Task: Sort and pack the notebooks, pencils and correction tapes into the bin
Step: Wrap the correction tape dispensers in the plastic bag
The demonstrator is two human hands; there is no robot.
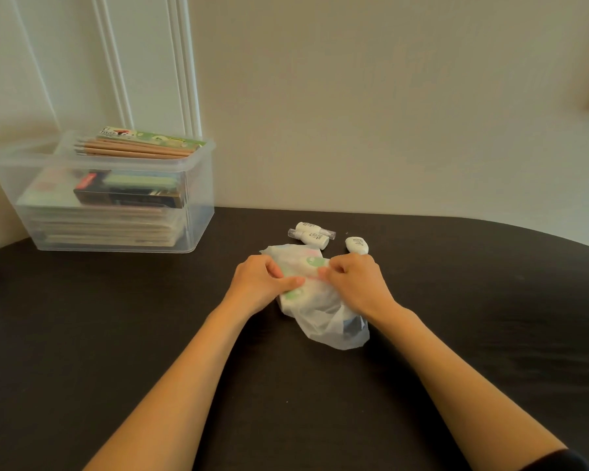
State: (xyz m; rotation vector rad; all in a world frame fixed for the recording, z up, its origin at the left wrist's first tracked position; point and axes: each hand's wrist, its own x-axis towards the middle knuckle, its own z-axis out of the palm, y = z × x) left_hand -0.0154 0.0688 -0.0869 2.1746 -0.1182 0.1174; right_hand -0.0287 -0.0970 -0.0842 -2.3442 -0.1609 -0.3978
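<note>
White plastic correction tapes (310,236), three smooth rounded bodies, lie on the dark matte table (116,334) just beyond the fingertips. Two lie side by side, long axes running left to right. Their print is too small to read. The left hand (262,283) and right hand (356,283) each pinch a crinkled translucent white plastic bag (323,321) with curled fingers. A clear plastic bin (198,212) stands far to their left.

Clear bin (198,198) with tan pencils (133,149); white correction tapes (312,234); translucent white bag (323,321); dark brown table (116,334).
</note>
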